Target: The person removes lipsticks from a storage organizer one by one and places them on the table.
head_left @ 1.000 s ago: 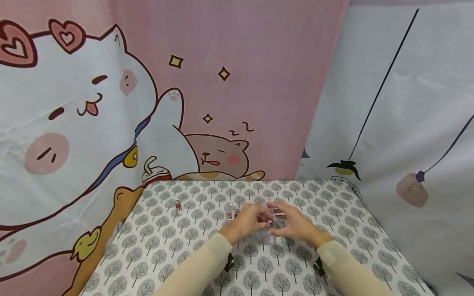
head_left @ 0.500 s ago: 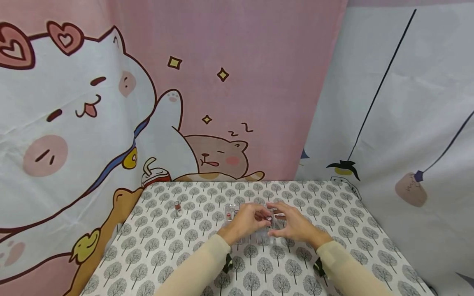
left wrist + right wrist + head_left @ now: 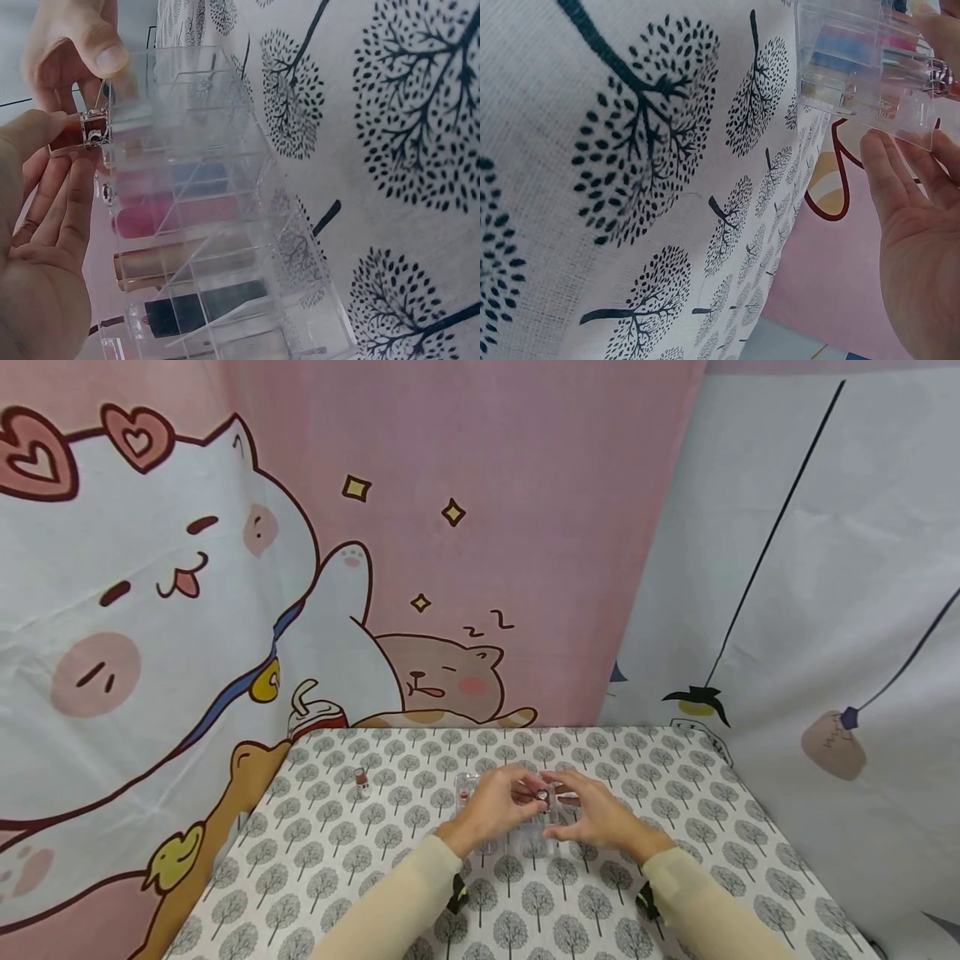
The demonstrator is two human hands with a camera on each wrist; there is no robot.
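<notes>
A clear plastic lipstick organizer [image 3: 232, 180] with compartments stands on the table in front of both hands. My left hand [image 3: 491, 806] is over it, thumb and fingers pinching a lipstick [image 3: 69, 136] with a reddish-brown end and a clear, shiny end. In the left wrist view this lipstick is at the organizer's open top; the right wrist view shows its clear part running into a compartment. My right hand [image 3: 596, 810] holds the organizer's right end, thumb on the near side and fingers [image 3: 889, 176] at the far side.
Several tubes stand in the other compartments, among them a pink tube [image 3: 176, 216], a gold one [image 3: 184, 262] and a black one [image 3: 206, 307]. Another reddish-brown and clear lipstick [image 3: 361, 781] stands apart at the back left of the tree-print tablecloth [image 3: 315, 852].
The lipstick in my left hand has turned and shifted slightly left over the organizer, its shiny end now facing up. My right hand has stayed in place.
</notes>
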